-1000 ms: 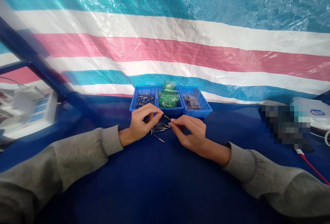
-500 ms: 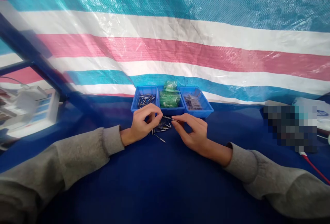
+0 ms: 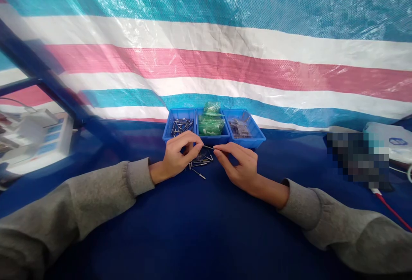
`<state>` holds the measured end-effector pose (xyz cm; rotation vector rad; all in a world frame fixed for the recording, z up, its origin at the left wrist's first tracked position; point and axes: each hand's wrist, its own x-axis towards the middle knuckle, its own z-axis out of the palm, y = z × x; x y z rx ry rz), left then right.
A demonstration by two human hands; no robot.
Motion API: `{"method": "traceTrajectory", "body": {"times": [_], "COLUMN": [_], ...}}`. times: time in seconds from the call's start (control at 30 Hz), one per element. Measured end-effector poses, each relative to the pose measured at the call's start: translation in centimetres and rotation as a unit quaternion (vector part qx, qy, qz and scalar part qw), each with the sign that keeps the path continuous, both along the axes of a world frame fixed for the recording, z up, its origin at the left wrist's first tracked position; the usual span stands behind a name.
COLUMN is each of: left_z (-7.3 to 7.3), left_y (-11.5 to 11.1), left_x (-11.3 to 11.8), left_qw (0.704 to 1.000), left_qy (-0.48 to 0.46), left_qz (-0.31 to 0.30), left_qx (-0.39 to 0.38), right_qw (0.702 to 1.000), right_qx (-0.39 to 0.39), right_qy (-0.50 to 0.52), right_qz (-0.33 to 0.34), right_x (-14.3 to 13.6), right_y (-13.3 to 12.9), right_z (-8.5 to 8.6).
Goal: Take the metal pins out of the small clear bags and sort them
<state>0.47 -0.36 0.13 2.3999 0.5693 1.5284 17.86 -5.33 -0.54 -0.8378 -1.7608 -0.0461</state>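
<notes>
My left hand (image 3: 180,153) and my right hand (image 3: 238,163) face each other above the blue table. Between their fingertips runs a thin metal blind rivet (image 3: 209,147). Thumb and forefinger of each hand pinch it at opposite ends, and the fingers hide those ends. Below the hands lies a loose pile of similar rivets (image 3: 200,162), partly covered by my left hand. One rivet (image 3: 198,173) lies apart at the front of the pile. More rivets (image 3: 182,126) fill the left blue bin just behind my left hand.
The middle blue bin (image 3: 214,140) holds green plastic packets (image 3: 211,124). In the right bin (image 3: 260,137) lie small clear bags with dark contents (image 3: 240,128). A blurred-out dark object (image 3: 357,157) with a red cable (image 3: 394,212) sits at right. A striped tarp (image 3: 206,63) hangs behind.
Both hands keep their pinch on the rivet, almost in the same place. The whole view has shifted very slightly; the pile and bins look the same.
</notes>
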Motion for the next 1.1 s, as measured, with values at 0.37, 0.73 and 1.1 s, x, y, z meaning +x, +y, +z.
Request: {"method": "traceTrajectory", "body": {"times": [0.37, 0.73, 1.1], "left_z": [0.07, -0.05, 0.08], "left_y": [-0.08, 0.06, -0.08], "left_x": [-0.08, -0.14, -0.11], "left_qw": [1.000, 1.000, 1.000], "left_qy": [-0.004, -0.005, 0.002], "left_qz": [-0.011, -0.013, -0.010], "left_qx": [-0.006, -0.007, -0.002], "right_qw": [1.000, 1.000, 1.000], "right_qx": [0.000, 0.003, 0.008], "right_qy": [-0.002, -0.005, 0.003], "right_qz": [-0.004, -0.013, -0.026], "right_x": [-0.11, -0.12, -0.05], "right_y": [0.09, 0.09, 0.17], "right_z": [-0.09, -0.12, -0.25]}}
